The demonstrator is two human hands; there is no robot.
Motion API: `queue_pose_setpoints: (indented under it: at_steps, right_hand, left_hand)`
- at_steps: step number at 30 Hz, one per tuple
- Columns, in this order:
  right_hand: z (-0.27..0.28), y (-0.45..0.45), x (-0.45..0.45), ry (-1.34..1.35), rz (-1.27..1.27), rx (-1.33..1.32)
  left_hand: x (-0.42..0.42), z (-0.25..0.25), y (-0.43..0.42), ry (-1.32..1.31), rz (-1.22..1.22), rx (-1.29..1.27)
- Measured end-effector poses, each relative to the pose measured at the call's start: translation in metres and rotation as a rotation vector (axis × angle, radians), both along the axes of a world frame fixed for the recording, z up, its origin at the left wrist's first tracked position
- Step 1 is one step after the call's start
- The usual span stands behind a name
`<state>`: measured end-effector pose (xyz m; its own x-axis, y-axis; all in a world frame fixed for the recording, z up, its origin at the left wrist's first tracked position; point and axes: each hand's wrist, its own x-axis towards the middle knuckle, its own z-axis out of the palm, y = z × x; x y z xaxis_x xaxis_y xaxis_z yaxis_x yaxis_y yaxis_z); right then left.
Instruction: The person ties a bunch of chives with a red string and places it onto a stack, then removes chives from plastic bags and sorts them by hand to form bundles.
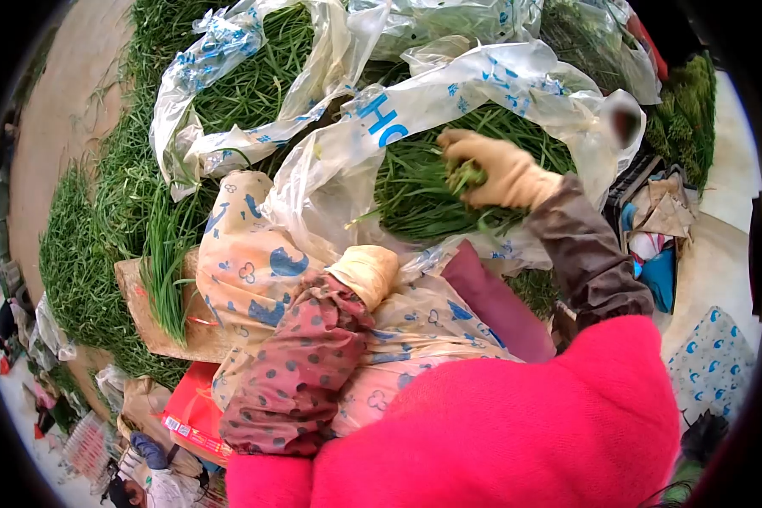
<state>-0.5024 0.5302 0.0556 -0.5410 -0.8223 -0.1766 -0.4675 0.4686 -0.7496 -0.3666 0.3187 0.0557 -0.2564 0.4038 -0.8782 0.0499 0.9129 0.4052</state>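
My right hand (504, 173), in a cream glove, is closed around the pale ends of some chives (464, 177). It is over an open clear plastic bag (432, 95) with blue print, packed with long green chives (427, 199). My left hand (368, 273), also gloved, lies low over my lap, beside the bag's near edge. Its fingers are turned away and hidden, so what it holds cannot be seen. Beneath it spreads a patterned apron (271, 254) with blue shapes. A separate bunch of chives (168, 262) rests on a brown board (144, 317) to the left.
A second plastic bag (220, 51) of chives stands beyond at the upper left. Loose chives (76, 254) are heaped along the left. A red package (199, 415) lies by my left side. A crate (631, 182) with cloths stands at right. Another person (157, 474) is at lower left.
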Motion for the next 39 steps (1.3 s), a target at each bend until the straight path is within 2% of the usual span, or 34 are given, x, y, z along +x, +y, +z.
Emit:
queue_pose_setpoints:
  at_steps: [1, 2, 3, 4, 6, 7, 9, 10, 11, 12, 14, 15, 16, 18, 22, 24, 26, 27, 29, 30, 31, 33, 35, 36, 38, 39]
  right_hand:
    - [0.009, 0.005, -0.006, -0.175, -0.103, 0.091]
    - [0.021, 0.008, -0.012, -0.349, -0.208, 0.183]
    - [0.026, 0.011, -0.017, -0.301, -0.156, 0.21]
    - [0.026, 0.013, -0.017, -0.302, -0.157, 0.215]
    - [0.026, 0.011, -0.014, -0.198, -0.191, 0.068]
    - [0.032, 0.007, -0.013, -0.247, -0.213, 0.085]
    - [0.022, 0.011, -0.012, -0.251, -0.134, 0.042]
    - [0.019, 0.013, -0.012, -0.256, -0.064, -0.001]
    - [0.022, 0.012, -0.011, -0.121, 0.031, -0.029]
    - [0.023, 0.012, -0.01, -0.095, 0.085, 0.034]
    - [0.028, 0.011, -0.005, -0.127, 0.113, 0.09]
    - [0.025, 0.02, 0.0, -0.013, 0.101, 0.059]
    - [0.025, 0.026, 0.003, -0.02, 0.107, 0.061]
    - [0.032, 0.034, 0.009, 0.016, 0.023, -0.013]
    - [0.058, 0.039, 0.02, 0.117, -0.067, 0.046]
    - [0.059, 0.047, 0.026, 0.331, -0.104, -0.121]
    - [0.061, 0.057, 0.03, 0.547, -0.116, 0.013]
    - [0.069, 0.054, 0.033, 0.505, -0.142, -0.04]
    - [0.07, 0.057, 0.036, 0.366, -0.186, -0.156]
    - [0.067, 0.062, 0.037, 0.265, -0.209, -0.214]
    - [0.068, 0.065, 0.034, 0.246, -0.222, -0.102]
    - [0.061, 0.079, 0.027, 0.183, -0.412, -0.124]
    - [0.047, 0.098, 0.008, 0.102, -0.673, -0.247]
    - [0.038, 0.113, -0.002, 0.076, -0.812, -0.348]
    - [0.071, 0.117, -0.019, 0.023, -0.889, -0.328]
    - [0.088, 0.113, -0.02, 0.054, -0.86, -0.349]
  left_hand:
    - [0.0, 0.002, -0.004, 0.004, 0.0, 0.003]
    - [0.001, 0.005, -0.008, 0.122, 0.148, 0.163]
    - [0.001, 0.006, -0.009, 0.236, 0.295, 0.325]
    - [-0.001, 0.001, -0.004, 0.235, 0.296, 0.33]
    - [-0.003, -0.017, 0.009, -0.056, 1.004, 0.812]
    - [-0.008, -0.021, 0.019, -0.054, 1.012, 0.813]
    - [-0.026, -0.032, 0.047, -0.463, 1.385, 0.817]
    - [-0.031, -0.051, 0.06, -0.39, 1.29, 0.799]
    - [-0.033, -0.051, 0.071, -0.373, 1.396, 0.991]
    - [-0.034, -0.051, 0.081, -0.353, 1.496, 1.184]
    - [-0.038, -0.044, 0.097, -0.326, 1.537, 1.117]
    - [-0.038, -0.028, 0.101, -0.29, 1.594, 1.046]
    - [-0.037, -0.011, 0.103, -0.369, 1.6, 0.896]
    - [-0.032, 0.014, 0.12, -0.274, 1.668, 0.794]
    - [-0.01, 0.019, 0.156, 0.259, 1.332, 0.722]
    - [-0.001, 0.021, 0.174, 0.453, 1.163, 0.656]
    - [-0.008, 0.053, 0.157, 0.334, 1.127, 0.687]
    - [-0.016, 0.064, 0.148, 0.332, 1.13, 0.689]
    - [-0.034, 0.076, 0.133, 0.165, 0.939, 0.648]
    - [-0.028, 0.064, 0.134, 0.273, 0.996, 0.755]
    - [-0.025, 0.054, 0.134, 0.319, 1.094, 0.873]
    - [-0.025, 0.05, 0.117, 0.468, 1.186, 0.957]
    - [-0.027, 0.045, 0.084, 0.511, 1.303, 0.92]
    - [-0.027, 0.04, 0.066, 0.453, 1.425, 0.914]
    - [-0.021, 0.035, 0.021, 0.456, 1.471, 0.779]
    - [-0.015, 0.034, 0.004, 0.439, 1.55, 0.796]
